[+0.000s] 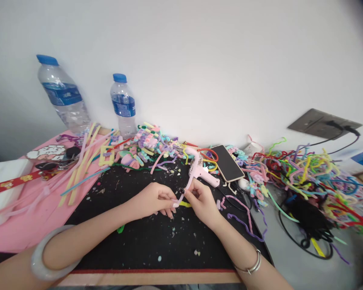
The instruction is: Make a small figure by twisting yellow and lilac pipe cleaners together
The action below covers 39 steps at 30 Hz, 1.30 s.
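Note:
My left hand (155, 199) and my right hand (202, 201) meet over the black mat (157, 237), fingers pinched together on a thin pale pink pipe cleaner (186, 188) that runs between them. A small dark bit sits at the pinch point. A yellow pipe cleaner piece (185, 204) lies on the mat under my fingers. A pink glue gun (199, 169) lies just behind my right hand. A pale bangle circles my left wrist, and a silver one my right.
Two water bottles (63, 96) (123, 104) stand against the wall. Shaped pipe cleaner pieces (148, 147) pile behind the mat, a phone (227, 163) beside them, a tangled colourful heap (314, 173) at right. Long straight stems (81, 165) lie on pink paper (33, 217). A wall socket (323, 123) holds plugs.

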Available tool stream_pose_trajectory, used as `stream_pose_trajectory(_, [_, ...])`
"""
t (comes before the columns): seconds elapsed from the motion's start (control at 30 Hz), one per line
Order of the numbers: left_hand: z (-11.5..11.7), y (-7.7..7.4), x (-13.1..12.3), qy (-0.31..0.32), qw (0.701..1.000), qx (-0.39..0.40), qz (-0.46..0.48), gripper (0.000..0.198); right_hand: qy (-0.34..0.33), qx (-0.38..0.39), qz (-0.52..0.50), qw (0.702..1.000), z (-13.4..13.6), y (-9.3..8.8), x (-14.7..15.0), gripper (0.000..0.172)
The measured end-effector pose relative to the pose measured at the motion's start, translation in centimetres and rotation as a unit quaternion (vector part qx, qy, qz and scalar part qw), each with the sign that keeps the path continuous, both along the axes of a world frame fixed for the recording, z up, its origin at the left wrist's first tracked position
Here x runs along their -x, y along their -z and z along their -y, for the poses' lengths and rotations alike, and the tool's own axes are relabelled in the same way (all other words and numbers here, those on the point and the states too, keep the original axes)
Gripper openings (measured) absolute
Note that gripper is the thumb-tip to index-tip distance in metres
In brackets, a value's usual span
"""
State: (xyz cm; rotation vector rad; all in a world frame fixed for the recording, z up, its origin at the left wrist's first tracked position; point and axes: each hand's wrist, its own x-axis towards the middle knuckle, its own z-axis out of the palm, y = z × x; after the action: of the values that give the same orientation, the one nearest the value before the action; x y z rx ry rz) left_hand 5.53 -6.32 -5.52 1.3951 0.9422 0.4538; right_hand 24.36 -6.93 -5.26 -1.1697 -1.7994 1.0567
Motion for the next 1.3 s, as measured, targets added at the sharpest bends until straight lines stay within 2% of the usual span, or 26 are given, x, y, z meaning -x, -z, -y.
stream_pose_trajectory(0.27, [0.1, -0.6, 0.2, -0.004, 0.998, -0.037, -0.04, 0.022, -0.011, 0.013, -0.008, 1.0, 0.1, -0.1, 0.1, 0.018])
stream_pose_trajectory(0.8, [0.5, -0.9, 0.1, 0.02, 0.993, -0.115, -0.015, 0.02, -0.006, 0.047, -0.032, 0.998, 0.4, 0.1, 0.5, 0.023])
stream_pose_trajectory(1.13, [0.6, -1.1, 0.3, 0.047, 0.973, -0.219, -0.055, 0.021, -0.007, 0.058, -0.051, 0.997, 0.3, -0.1, 0.6, 0.025])
stream_pose_trajectory(1.3, [0.6, -1.2, 0.4, 0.03, 0.976, -0.209, -0.046, 0.021, 0.009, 0.061, -0.057, 0.996, 0.1, -0.3, 0.4, 0.028])
